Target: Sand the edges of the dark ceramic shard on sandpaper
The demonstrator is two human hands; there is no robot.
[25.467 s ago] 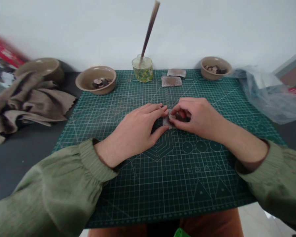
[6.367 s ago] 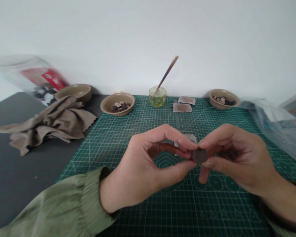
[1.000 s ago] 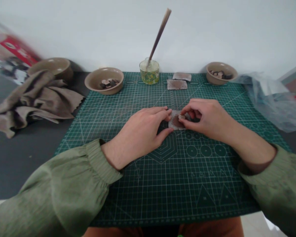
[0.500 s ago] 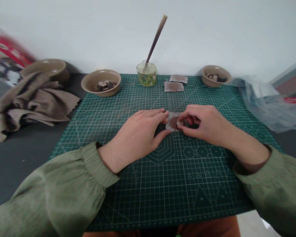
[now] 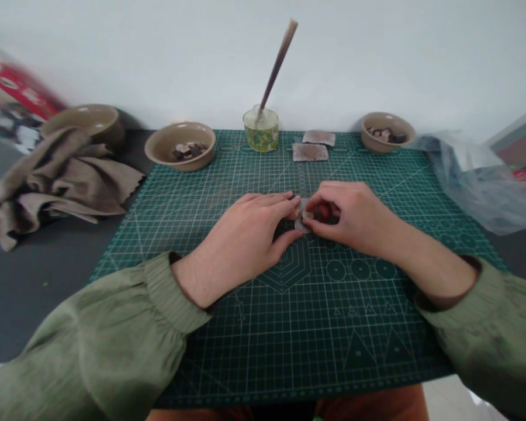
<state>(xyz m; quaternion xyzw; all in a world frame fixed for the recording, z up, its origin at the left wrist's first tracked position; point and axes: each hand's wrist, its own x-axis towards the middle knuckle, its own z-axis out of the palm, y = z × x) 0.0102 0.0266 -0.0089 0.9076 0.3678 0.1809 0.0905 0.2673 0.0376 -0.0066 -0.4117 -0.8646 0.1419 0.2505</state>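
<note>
My left hand rests on the green cutting mat, its fingertips and thumb pinning a small sheet of sandpaper at the mat's centre. My right hand sits against it from the other side. Its fingers pinch a small pale disc on the sheet. Both hands hide most of the sandpaper, and the disc shows only in part.
Two stoneware bowls of small dark and pale discs stand at the mat's back edge, between them a glass jar with a brush and two sandpaper sheets. A crumpled cloth lies left; a plastic bag lies right.
My right hand has slid left over the sandpaper with the disc, covering the brown scuffed patch that showed earlier. My left hand stays in place.
</note>
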